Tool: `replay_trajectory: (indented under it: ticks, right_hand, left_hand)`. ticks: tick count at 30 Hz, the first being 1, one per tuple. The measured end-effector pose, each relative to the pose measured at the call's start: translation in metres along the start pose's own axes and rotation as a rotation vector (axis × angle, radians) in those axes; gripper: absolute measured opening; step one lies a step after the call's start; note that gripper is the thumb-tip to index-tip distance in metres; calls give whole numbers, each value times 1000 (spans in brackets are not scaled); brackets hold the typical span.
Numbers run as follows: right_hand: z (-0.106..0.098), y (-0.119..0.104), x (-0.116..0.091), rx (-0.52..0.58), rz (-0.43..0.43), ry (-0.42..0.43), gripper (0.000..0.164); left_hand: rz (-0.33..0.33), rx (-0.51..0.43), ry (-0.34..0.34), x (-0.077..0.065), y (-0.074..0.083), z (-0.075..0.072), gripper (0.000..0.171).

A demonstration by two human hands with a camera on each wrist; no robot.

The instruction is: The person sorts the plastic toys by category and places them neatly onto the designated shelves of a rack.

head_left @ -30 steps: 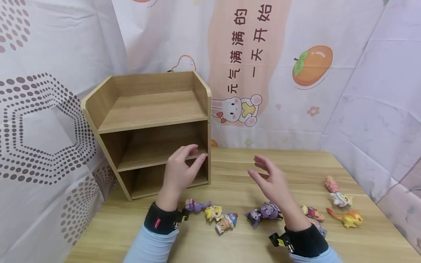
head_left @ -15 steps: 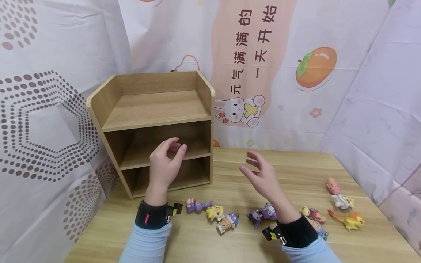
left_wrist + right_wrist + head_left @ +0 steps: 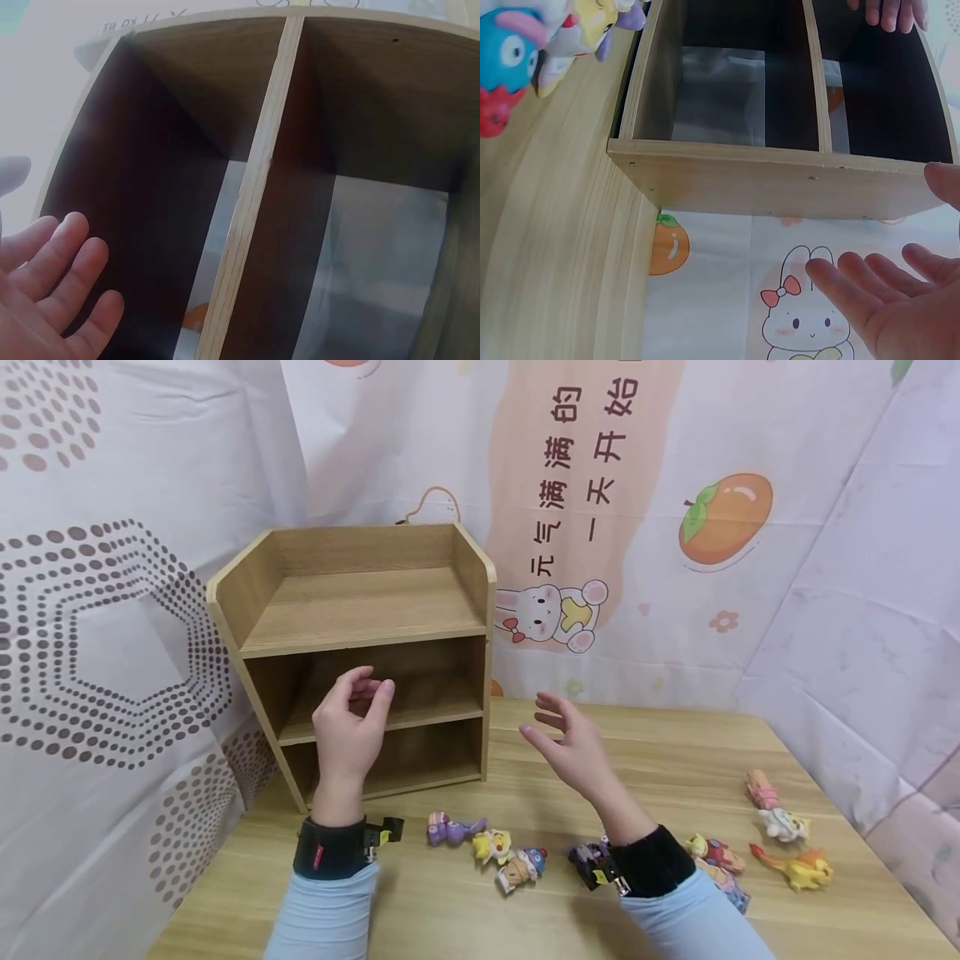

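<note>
At eight o'clock in the head view, gently bent fingers stand wide of the thumb on the left hand, raised before a boxy wood-grain shelf at nine; at four, the right hand hovers, fingers likewise wide, over the pale-grained table

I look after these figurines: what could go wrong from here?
The right wristband and its attachment partly hide a dark purple figurine in the head view; lowering the right hand might knock it. The left hand, in front of the shelf unit, might bump it if moved forward.
</note>
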State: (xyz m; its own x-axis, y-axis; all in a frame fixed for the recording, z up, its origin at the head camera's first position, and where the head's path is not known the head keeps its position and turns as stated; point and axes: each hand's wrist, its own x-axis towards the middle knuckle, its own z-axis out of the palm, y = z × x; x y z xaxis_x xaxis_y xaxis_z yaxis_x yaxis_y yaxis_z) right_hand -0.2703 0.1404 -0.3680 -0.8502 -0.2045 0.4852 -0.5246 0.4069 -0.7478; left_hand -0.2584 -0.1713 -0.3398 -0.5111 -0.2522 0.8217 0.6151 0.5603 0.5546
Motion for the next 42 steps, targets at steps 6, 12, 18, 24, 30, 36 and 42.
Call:
replay_trajectory:
  ticks: [6, 12, 18, 24, 30, 36, 42]
  right_hand:
    - [9, -3, 9, -8, -16, -8, 59]
    - [17, -5, 17, 9, -24, -5, 58]
    - [25, -7, 24, 27, -17, -17, 57]
    - [33, -7, 30, 25, -10, -4, 57]
    - [42, -7, 38, 27, -31, 5, 58]
    - [50, -7, 44, 30, -47, 8, 61]
    - [57, -7, 47, 25, -22, 0, 61]
  left_hand:
    - [-23, 19, 39, 2, -5, -9, 33]
    - [-46, 15, 101, 6, -10, -17, 34]
    - [-88, 40, 166, 9, -15, -25, 34]
    - [-112, 27, 233, 12, -20, -30, 30]
    - [-143, 20, 334, 15, -23, -34, 28]
    - [-158, -26, 385, 16, -26, -42, 39]
    - [-176, -8, 422, 13, -32, -47, 54]
